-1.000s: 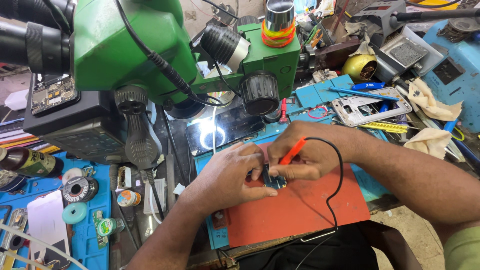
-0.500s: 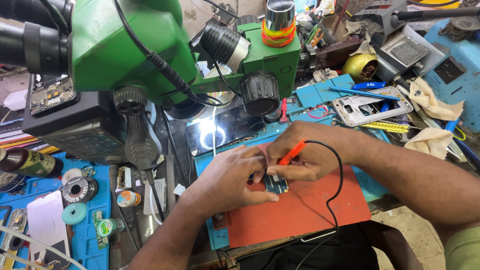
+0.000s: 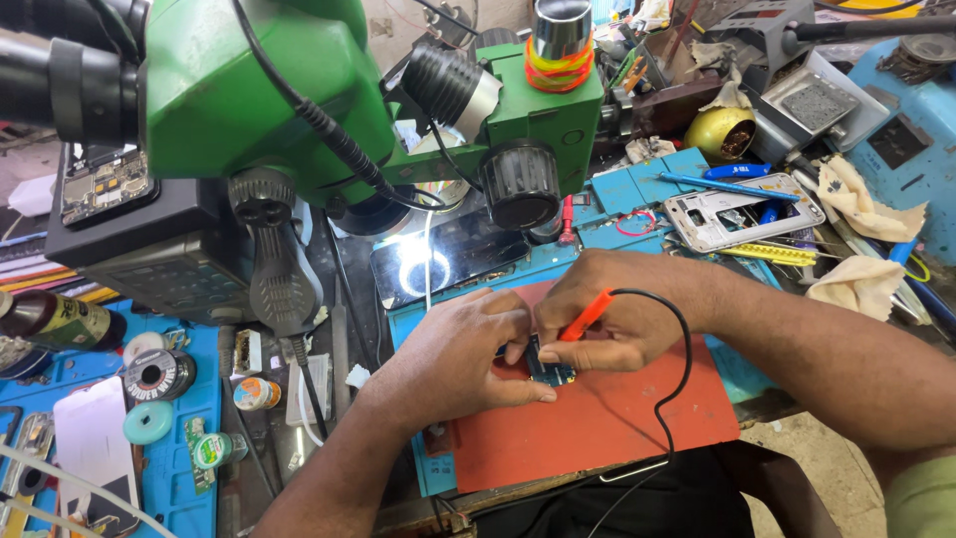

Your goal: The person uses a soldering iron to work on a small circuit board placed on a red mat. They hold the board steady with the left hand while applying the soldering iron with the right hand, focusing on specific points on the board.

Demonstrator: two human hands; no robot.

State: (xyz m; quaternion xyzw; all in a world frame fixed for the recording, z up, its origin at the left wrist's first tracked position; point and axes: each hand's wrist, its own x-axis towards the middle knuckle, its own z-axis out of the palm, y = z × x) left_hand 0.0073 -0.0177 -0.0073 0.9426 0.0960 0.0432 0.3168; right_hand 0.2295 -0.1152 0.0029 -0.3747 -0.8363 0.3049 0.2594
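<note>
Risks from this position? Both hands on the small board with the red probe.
1. The right hand holds the red-handled probe on the small dark circuit board; a slip might bridge contacts.
2. Its black lead loops off the red rubber mat past the bench edge and could snag.
3. The left hand pins the board by fingertips only; it may shift.

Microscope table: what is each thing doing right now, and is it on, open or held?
Left hand: pressing the circuit board.
Right hand: gripping the orange probe.
Microscope: ring light reflected, on.
White phone: back off, opened.
Red mat: flat.
</note>
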